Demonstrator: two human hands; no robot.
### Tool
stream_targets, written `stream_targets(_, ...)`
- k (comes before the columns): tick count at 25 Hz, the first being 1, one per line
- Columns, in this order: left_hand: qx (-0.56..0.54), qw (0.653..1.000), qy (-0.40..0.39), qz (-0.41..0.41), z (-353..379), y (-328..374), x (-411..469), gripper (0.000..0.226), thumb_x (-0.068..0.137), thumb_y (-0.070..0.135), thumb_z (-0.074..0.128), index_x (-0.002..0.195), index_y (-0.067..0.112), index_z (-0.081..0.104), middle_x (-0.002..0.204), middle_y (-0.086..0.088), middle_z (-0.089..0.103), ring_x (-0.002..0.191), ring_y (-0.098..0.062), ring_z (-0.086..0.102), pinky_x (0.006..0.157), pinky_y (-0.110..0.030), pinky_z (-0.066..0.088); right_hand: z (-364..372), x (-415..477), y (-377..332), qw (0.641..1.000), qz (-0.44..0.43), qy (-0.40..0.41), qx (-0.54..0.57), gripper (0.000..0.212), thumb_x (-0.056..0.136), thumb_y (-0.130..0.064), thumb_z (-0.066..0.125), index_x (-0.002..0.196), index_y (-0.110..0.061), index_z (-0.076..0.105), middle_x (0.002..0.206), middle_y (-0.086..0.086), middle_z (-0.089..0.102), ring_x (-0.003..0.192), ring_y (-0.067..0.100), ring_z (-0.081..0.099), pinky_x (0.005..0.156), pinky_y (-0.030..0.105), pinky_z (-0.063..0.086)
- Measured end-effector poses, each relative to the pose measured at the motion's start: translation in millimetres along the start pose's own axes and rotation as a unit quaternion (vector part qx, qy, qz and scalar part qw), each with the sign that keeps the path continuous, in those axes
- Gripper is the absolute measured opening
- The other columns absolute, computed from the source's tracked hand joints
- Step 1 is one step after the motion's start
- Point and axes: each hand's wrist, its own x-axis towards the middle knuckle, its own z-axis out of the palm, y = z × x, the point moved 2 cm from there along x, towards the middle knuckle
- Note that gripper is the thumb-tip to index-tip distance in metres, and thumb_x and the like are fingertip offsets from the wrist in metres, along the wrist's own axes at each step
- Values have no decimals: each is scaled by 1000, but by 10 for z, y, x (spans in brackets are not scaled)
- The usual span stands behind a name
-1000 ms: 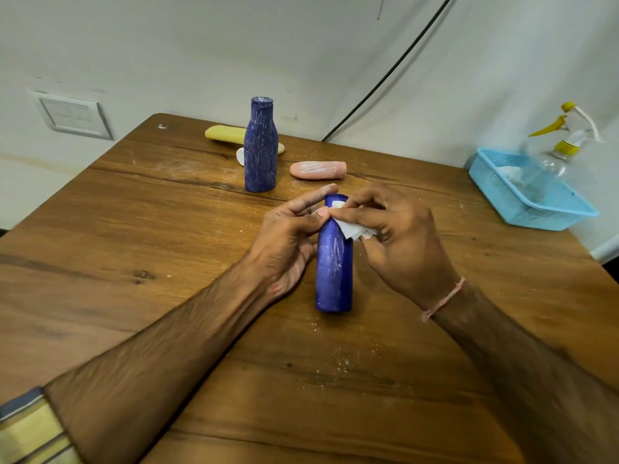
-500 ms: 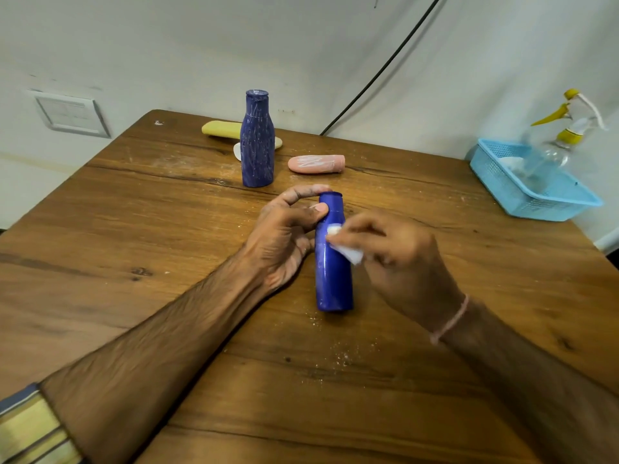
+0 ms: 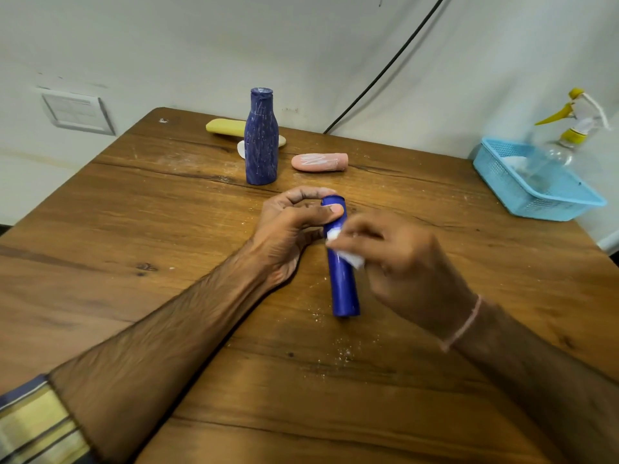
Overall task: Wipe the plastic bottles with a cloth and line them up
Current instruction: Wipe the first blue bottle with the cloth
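- Blue bottle (image 3: 344,286): plain glossy surface, standing mid-table (image 3: 134,236).
- Left hand (image 3: 289,229): grips the cap end.
- Right hand (image 3: 405,262): pinches a white cloth (image 3: 350,257) against its upper body.
- Behind: second blue bottle (image 3: 261,145), upright, white-streaked. Pink bottle (image 3: 320,162) and yellow bottle (image 3: 223,127), lying flat near the far edge.
- Blue basket (image 3: 542,204): right edge.
- Bare wood to the left.

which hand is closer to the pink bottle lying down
Left. The left hand is just in front of the pink bottle; the right hand is farther back, pinching the cloth.

The right hand (image 3: 408,266) is blurred and hides most of the cloth (image 3: 353,259).
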Motion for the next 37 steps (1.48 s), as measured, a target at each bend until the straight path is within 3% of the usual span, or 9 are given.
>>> stream_targets(3,-9,1000,9,-3,5,1,-21,29,74,-8,71,100,5,69,84,-11,72,73,-18,69,75,-34,56,-2,180,18,999,41,-1,-2,33,88,-14,48,109,-7,73,111,12,67,103,25,63,83,40,58)
stream_targets(10,7,999,35,6,16,7,-5,26,71,-2,77,92,11,70,85,-6,72,76,-18,68,79,-35,55,42,-488,-198,996,-73,-44,2,22,87,-2,59,102,-5,75,110,9,69,96,22,63,71,32,57)
stream_targets(14,11,999,47,3,-13,-13,10,23,81,-5,74,93,13,69,87,-6,73,75,-18,69,81,-38,53,79,-621,-172,995,44,66,65,28,85,5,62,108,-5,75,114,8,68,112,13,62,93,23,53)
stream_targets(17,16,999,52,3,-20,-21,8,23,81,-4,75,95,13,70,89,-8,72,78,-20,68,87,-44,52,86,-659,-209,997,12,48,64,23,87,-1,61,104,-5,76,110,8,69,109,11,63,91,19,53)
stream_targets(22,-2,998,64,14,-21,-3,5,26,79,-2,76,97,15,68,91,-11,70,76,-19,69,76,-39,56,107,-646,-248,973,172,125,93,39,73,9,75,104,-15,74,109,-3,67,103,3,63,87,11,52)
stream_targets(24,-10,998,64,24,-7,-3,-14,28,78,-1,78,99,15,69,95,-16,64,81,-23,68,70,-37,59,155,-655,-305,939,267,156,148,31,76,-1,76,99,-21,74,105,-10,69,100,0,64,86,15,54)
stream_targets(28,9,995,65,80,39,48,-94,37,70,4,82,101,17,67,90,-7,62,91,-26,63,80,-44,61,234,-679,-294,772,462,205,385,25,77,-3,77,91,-25,75,98,-15,75,95,0,68,77,30,59)
stream_targets(32,68,982,51,168,158,147,-222,44,73,-2,81,107,17,61,83,11,69,89,-17,65,91,-46,58,193,-610,-345,748,467,208,423,22,76,-5,78,90,-22,76,95,-14,76,91,3,70,67,21,58)
stream_targets(37,183,948,31,258,258,268,-326,46,75,3,82,108,28,62,106,23,74,103,-3,69,86,-24,57,109,-459,-121,739,447,261,431,20,78,-5,77,94,-16,75,96,-6,77,93,10,71,71,29,60)
